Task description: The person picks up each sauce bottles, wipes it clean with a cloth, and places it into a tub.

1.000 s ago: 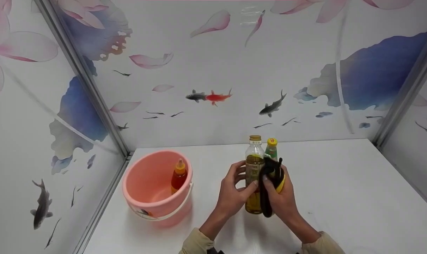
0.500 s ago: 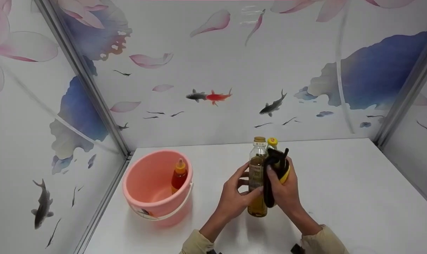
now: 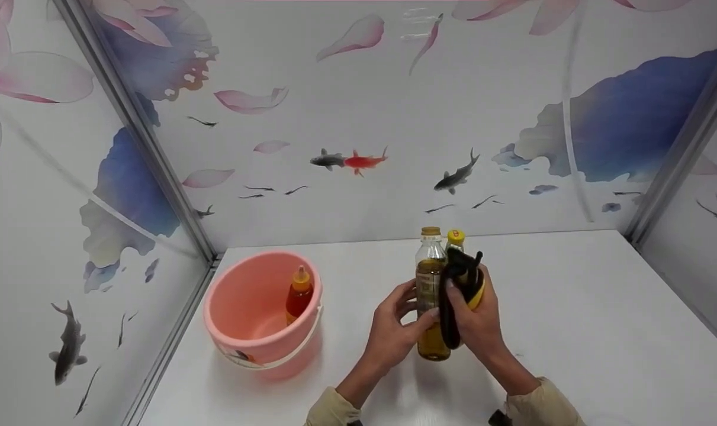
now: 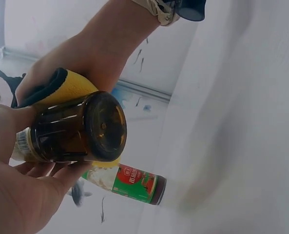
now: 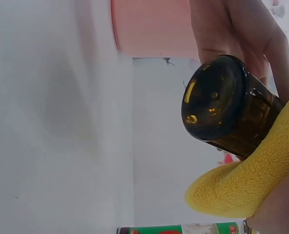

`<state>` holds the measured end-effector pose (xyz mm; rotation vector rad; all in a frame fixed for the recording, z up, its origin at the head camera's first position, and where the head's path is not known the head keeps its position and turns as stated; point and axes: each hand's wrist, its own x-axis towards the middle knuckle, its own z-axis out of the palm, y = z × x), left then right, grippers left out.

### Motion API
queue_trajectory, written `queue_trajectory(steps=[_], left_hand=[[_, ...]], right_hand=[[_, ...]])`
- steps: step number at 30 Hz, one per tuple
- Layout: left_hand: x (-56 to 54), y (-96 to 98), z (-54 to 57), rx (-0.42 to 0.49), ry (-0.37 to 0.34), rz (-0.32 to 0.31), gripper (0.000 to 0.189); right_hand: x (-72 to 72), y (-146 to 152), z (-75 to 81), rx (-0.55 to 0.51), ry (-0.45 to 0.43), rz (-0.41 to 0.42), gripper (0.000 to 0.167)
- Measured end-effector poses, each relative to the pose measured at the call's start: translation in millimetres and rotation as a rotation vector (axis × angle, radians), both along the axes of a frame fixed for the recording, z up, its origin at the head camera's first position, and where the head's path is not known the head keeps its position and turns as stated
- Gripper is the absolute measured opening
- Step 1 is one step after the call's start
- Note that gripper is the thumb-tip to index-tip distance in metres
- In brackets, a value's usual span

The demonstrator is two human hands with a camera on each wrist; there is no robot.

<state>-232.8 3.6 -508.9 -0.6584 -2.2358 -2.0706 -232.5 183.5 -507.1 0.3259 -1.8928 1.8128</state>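
Note:
An oil bottle [image 3: 430,269] with a gold cap and dark yellow liquid is held clear of the table, its round base [image 4: 105,126] facing the left wrist camera. My left hand [image 3: 391,334] grips it from the left, thumb across the front. In my right hand [image 3: 481,319] is a cloth [image 5: 246,187], fuzzy yellow on one side with black showing on the other, bunched against the bottle's right side. Behind the cloth stands a yellow-capped bottle [image 3: 456,237]. The left wrist view shows its green and red label [image 4: 137,183]; the head view mostly hides it.
A pink bucket [image 3: 240,349] with a white handle stands on the white table [image 3: 583,331] at the left. Inside it leans a squeeze bottle [image 3: 299,299] of red sauce with a yellow top. Printed white panels [image 3: 358,207] enclose the table's back and sides.
Both hands, the oil bottle and the cloth have shifted slightly right over the second. The cloth has slid a little higher along the bottle.

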Motion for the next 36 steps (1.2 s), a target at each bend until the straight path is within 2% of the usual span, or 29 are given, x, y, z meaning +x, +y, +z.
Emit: queue_trajectory(steps=[13,20,29,36], left_hand=[[-4.6,-0.2,2.3,0.025,0.007,0.042,0.063],[-5.8,-1.2,3.7,0.030,0.020,0.061,0.063],[-6.1,-2.0,7.2,-0.008,-0.003,0.041,0.062],[-5.5,-4.1,7.1,-0.039,-0.010,0.050,0.064]], right_hand=[[7.1,-7,-15.9,0.029,-0.092,0.010,0.049],[9.9,-9,-20.4,0.032,-0.113,0.014,0.050],[8.2,-9,-17.7,0.012,-0.123,0.010,0.051],[6.3,-10,-17.7,0.012,-0.116,0.014,0.051]])
